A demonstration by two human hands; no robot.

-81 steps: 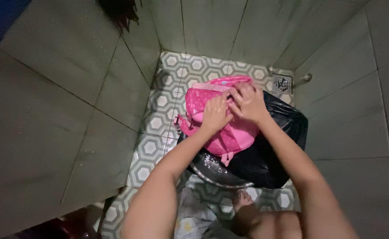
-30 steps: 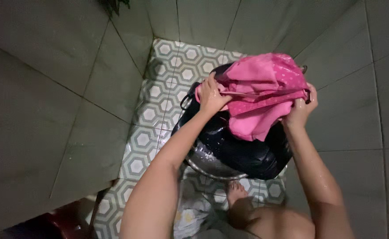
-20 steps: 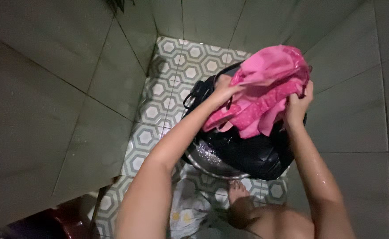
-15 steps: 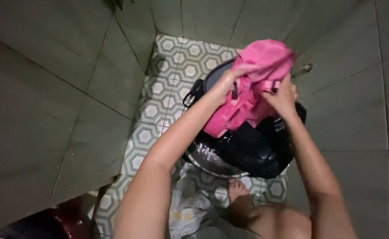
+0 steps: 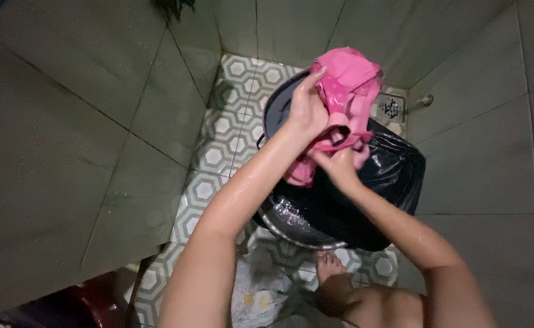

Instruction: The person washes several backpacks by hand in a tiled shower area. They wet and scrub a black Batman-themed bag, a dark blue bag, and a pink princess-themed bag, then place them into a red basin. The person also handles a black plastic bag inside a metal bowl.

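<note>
1. A pink backpack point(image 5: 346, 82) with small pale dots is bunched up and held above a black bag point(image 5: 394, 176) that sits in a metal basin point(image 5: 291, 228).
2. The left hand point(image 5: 306, 109) grips the backpack's left edge; its fingers point(image 5: 316, 78) curl over the fabric at the top, closed on the cloth rather than spread.
3. The right hand point(image 5: 338, 164) holds the backpack from below, its fingers folded shut around the lower pink fabric, just under a dark strap loop point(image 5: 340, 133) that lies between the two hands.
4. A loose pink flap point(image 5: 300, 173) hangs down beside the right fingers, touching the left wrist and the black bag beneath.
5. Beyond the left fingertips the backpack's top edge reaches toward the far corner of the tiled walls point(image 5: 291, 30), near but apart from them.
6. To the right of the fingers, past the backpack's edge, a floor drain point(image 5: 391, 108) lies close to the right wall.
7. To the left of the fingers, a strip of hexagon-patterned floor point(image 5: 218, 152) lies between the basin's rim and the left wall.
8. Below the hands, on the near side of the basin rim, a bare foot point(image 5: 330, 273) stands on the floor beside a pale patterned cloth point(image 5: 258, 294).
9. A dark red stool point(image 5: 94, 300) sits in the lower left corner, well apart from both hands.
</note>
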